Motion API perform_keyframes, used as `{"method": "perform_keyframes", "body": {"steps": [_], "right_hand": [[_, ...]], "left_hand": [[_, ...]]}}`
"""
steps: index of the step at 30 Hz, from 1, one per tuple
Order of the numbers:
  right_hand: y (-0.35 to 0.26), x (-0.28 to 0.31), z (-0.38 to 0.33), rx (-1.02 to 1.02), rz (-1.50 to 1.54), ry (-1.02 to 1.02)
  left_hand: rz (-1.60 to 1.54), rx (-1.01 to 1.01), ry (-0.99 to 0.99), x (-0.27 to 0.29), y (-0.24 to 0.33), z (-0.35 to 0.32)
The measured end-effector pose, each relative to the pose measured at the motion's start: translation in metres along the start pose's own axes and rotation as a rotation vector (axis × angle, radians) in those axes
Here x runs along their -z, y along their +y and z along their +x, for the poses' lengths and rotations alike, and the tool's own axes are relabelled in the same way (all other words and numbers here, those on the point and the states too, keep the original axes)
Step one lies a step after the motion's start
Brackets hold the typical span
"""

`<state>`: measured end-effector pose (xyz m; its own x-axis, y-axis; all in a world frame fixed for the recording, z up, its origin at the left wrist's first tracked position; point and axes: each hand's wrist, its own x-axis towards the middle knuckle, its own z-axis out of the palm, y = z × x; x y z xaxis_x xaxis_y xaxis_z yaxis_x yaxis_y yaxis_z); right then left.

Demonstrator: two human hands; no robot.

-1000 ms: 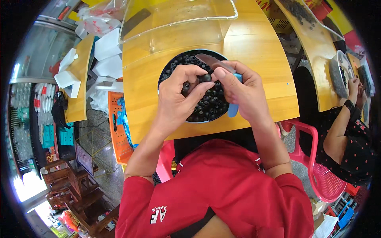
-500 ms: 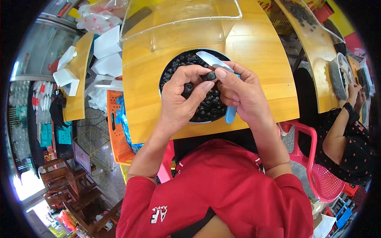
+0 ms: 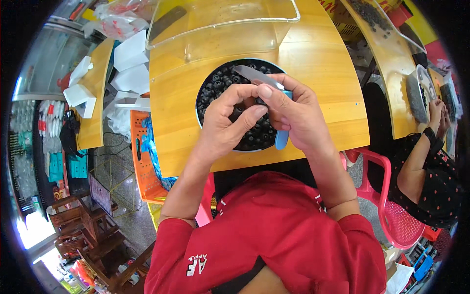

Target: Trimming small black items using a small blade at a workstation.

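Over a dark round bowl (image 3: 198, 109) on the wooden table, my two hands meet fingertip to fingertip. My left hand (image 3: 220, 122) pinches a small round black fruit (image 3: 260, 101) between thumb and index finger; the fingers cover most of it. My right hand (image 3: 306, 115) is closed round the blue handle of a knife (image 3: 254, 76), its thumb at the fruit. The knife's broad blade points up and left above the bowl. Many more black fruits (image 3: 218, 84) fill the bowl, some with a small crown-like mark. My hands hide the bowl's middle.
Beyond the bowl stands a large clear plastic box (image 3: 220, 29). An orange crate (image 3: 142, 166) with blue plastic sits left of the table. White foam boxes (image 3: 131, 63) lie farther left. On the right, a co-worker's hands (image 3: 435, 117) work at another table beside a pink chair (image 3: 399, 223).
The knife has shifted slightly left and its blade lies flatter. My right thumb has moved left over the fruit, which shows less now. My left hand stays nearly in place.
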<state>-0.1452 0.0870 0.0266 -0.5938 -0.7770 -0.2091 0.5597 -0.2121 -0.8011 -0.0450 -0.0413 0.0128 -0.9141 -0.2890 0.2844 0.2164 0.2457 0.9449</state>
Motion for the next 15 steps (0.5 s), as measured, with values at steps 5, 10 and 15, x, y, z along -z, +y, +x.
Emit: {"method": "perform_keyframes", "body": {"steps": [5,10,15], "right_hand": [[0.0028,0.0025,0.001,0.017,0.003,-0.015],[0.0008,0.0016,0.0012,0.043,-0.054,-0.034],[0.0027,-0.0019,0.0028,0.106,-0.144,0.031]], "left_hand": [[-0.377,0.209,-0.014,0.002,0.0027,-0.0006],[-0.477,0.264,0.042,0.002,0.0005,-0.0006],[-0.551,0.282,0.105,-0.0009,-0.0029,0.0012]]}}
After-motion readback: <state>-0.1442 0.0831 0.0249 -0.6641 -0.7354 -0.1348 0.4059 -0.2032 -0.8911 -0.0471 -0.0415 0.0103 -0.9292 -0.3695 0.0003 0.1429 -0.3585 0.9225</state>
